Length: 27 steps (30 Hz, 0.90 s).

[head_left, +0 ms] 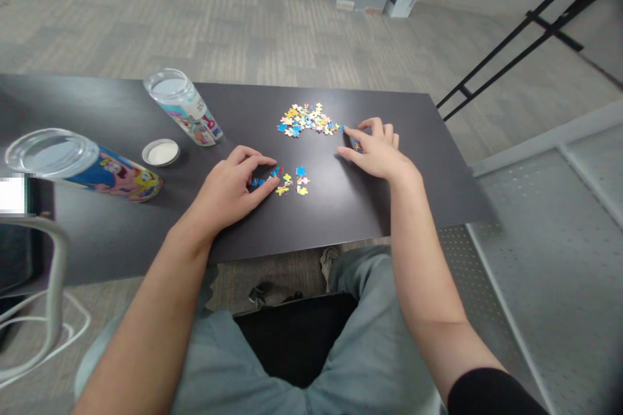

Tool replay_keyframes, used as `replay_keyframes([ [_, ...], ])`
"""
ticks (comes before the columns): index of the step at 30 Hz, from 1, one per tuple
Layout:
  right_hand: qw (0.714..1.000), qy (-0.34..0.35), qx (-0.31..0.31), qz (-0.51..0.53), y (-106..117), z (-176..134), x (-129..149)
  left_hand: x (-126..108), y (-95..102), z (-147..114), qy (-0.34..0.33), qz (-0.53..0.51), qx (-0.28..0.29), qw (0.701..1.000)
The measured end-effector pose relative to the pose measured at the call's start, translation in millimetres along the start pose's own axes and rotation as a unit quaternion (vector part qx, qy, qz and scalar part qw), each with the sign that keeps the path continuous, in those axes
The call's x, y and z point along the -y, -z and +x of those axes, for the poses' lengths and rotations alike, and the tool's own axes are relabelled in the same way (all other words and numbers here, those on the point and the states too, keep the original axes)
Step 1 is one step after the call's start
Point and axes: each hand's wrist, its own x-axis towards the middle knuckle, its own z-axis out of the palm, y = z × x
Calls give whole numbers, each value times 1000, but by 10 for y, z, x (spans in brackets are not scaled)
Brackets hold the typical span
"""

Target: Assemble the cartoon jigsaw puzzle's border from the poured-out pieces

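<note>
A heap of small jigsaw puzzle pieces [307,119], blue, yellow, orange and pale, lies toward the far side of the dark table [341,214]. My right hand [374,148] is at the heap's right edge, fingers apart, its index fingertip by a blue piece [342,129]; a few pieces show under its palm. Nearer me, my left hand [238,185] rests on the table with thumb and index finger spread around several blue and red pieces [265,180], partly hidden by the hand. Just right of its thumb are yellow pieces [283,188] and a small joined-looking cluster [302,181].
Two clear cartoon-printed canisters, a tall one [111,168] and a smaller one [187,110], stand at the left. Between them lies a round lid [161,152]. A white cable [58,266] curves at the left edge. Black metal bars [525,32] stand beyond the table's right end.
</note>
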Motion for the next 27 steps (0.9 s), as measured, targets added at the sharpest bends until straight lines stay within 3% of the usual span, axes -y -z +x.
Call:
replay_keyframes([
  [4, 997, -20, 69, -27, 264, -223, -141, 22, -18, 8, 2, 2, -1, 1000],
  [7, 997, -12, 77, -22, 354, -310, -274, 38, -33, 11, 0, 7, -5, 1000],
  [13, 999, 38, -1, 28, 188, -113, -171, 27, -14, 18, -2, 13, 0, 1000],
  [19, 997, 60, 23, 53, 31, 133, 164, 19, -17, 13, 1, 6, -1, 1000],
  [27, 994, 87, 31, 59, -20, 139, 87, 13, -16, 0, 6, -1, 4, 1000],
])
